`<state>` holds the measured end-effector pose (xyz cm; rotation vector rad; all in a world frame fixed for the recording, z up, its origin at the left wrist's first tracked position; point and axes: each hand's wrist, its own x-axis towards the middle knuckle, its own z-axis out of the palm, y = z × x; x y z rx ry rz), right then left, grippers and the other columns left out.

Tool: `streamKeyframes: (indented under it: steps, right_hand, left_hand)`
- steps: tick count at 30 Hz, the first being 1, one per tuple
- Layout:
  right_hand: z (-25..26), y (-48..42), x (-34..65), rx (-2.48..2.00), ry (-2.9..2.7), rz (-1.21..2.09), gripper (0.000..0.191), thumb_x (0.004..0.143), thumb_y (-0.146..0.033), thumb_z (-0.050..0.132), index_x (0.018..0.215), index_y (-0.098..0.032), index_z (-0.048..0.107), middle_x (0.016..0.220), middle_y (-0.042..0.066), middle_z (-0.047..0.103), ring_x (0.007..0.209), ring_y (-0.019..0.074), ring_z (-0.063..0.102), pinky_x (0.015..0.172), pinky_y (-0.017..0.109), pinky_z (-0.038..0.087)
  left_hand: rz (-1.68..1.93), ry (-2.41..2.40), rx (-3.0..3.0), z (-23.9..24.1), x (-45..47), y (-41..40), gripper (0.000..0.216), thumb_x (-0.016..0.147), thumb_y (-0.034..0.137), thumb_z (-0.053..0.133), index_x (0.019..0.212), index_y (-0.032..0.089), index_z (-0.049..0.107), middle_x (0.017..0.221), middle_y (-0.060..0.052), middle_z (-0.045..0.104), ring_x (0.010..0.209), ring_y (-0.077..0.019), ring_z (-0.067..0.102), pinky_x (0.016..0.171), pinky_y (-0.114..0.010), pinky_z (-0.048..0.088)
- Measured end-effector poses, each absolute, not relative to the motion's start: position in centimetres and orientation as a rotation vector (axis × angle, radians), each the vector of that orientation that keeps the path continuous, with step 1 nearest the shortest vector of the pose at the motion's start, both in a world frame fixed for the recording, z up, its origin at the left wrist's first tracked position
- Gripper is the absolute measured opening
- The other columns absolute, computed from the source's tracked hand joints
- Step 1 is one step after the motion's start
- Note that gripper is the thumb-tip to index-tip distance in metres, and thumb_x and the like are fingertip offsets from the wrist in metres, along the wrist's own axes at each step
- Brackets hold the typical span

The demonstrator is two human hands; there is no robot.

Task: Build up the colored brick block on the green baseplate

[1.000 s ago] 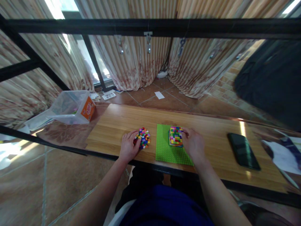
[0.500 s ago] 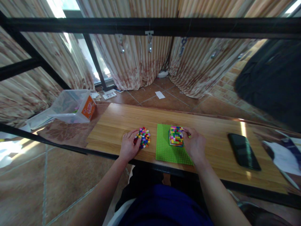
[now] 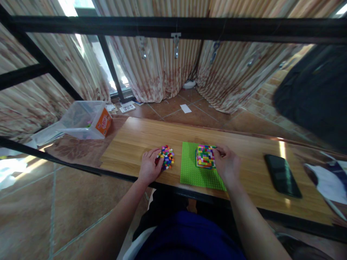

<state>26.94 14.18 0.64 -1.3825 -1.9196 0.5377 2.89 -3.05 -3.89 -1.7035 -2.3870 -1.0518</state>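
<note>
A green studded baseplate [image 3: 188, 169] lies on the wooden table. On it stands a block [image 3: 205, 156] built of many small coloured toy bricks, its top a mix of colours. My right hand [image 3: 227, 162] is at the block's right edge, thumb and fingertips pinched together; what is between them, if anything, is hidden. Left of the baseplate is a loose pile of tiny coloured bricks [image 3: 167, 157]. My left hand [image 3: 150, 166] rests at the pile's left side, its fingers reaching over the bricks and its thumb apart from them.
A black phone [image 3: 282, 176] lies on the table [image 3: 248, 151] at the right. On the floor at the left stands a clear plastic bin [image 3: 81, 121] with an orange label. A black metal bar [image 3: 162, 27] crosses in front of the curtains.
The view has shifted slightly. My right hand stays at the right edge of the block, its fingers bent a little differently. My left hand has hardly moved at the pile.
</note>
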Motion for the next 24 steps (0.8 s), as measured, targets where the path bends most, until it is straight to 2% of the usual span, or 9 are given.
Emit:
streamKeyframes:
  steps: [7, 24]
  right_hand:
    - [1.35, 14.52, 26.40, -1.530, -1.864, 0.533, 0.035, 0.075, -0.035, 0.056, 0.100, -0.015, 0.072, 0.079, 0.009, 0.074, 0.068, 0.0215, 0.066, 0.068, 0.032, 0.048]
    - [1.18, 14.94, 25.82, -1.543, -1.863, 0.489, 0.036, 0.077, -0.037, 0.055, 0.100, -0.014, 0.072, 0.077, 0.010, 0.074, 0.068, 0.0220, 0.066, 0.065, 0.032, 0.046]
  left_hand:
    - [-1.060, -2.394, -1.689, -3.92, 2.92, -2.94, 0.030, 0.090, 0.032, 0.053, 0.116, 0.020, 0.060, 0.123, -0.009, 0.064, 0.116, -0.0251, 0.057, 0.102, -0.043, 0.042]
    - [-1.046, -2.381, -1.698, -4.15, 2.87, -2.97, 0.031, 0.091, 0.033, 0.052, 0.117, 0.020, 0.060, 0.124, -0.009, 0.064, 0.116, -0.0253, 0.057, 0.103, -0.044, 0.041]
